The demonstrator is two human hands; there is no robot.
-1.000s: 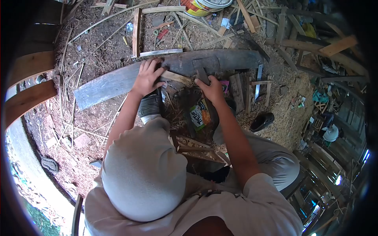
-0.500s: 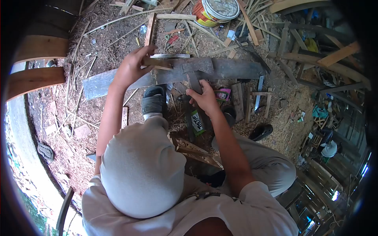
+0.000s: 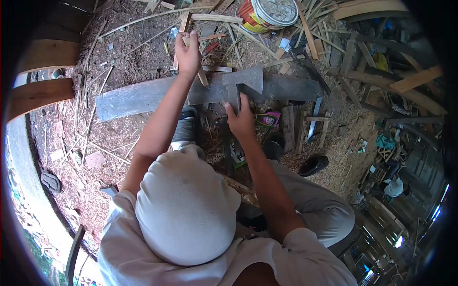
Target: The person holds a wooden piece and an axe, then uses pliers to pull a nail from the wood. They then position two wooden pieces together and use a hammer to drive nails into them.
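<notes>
My right hand is closed around the handle of a hatchet, its flared blade pointing right over a long grey plank. My left hand grips a short wooden piece, which shows above the fingers and again below the palm. The lower end of that piece overlaps the plank's far edge, just left of the hatchet head. Close to the plank's near side is my sandaled foot.
A paint bucket stands at the far side among wood strips and shavings. Near my right hand lie a pink packet and a metal ruler-like strip. A loose sandal lies to the right, with stacked timber beyond.
My left hand has moved forward and right, turning the wooden piece from lying across the plank to pointing away from me. The hatchet head has turned, showing its broad face.
</notes>
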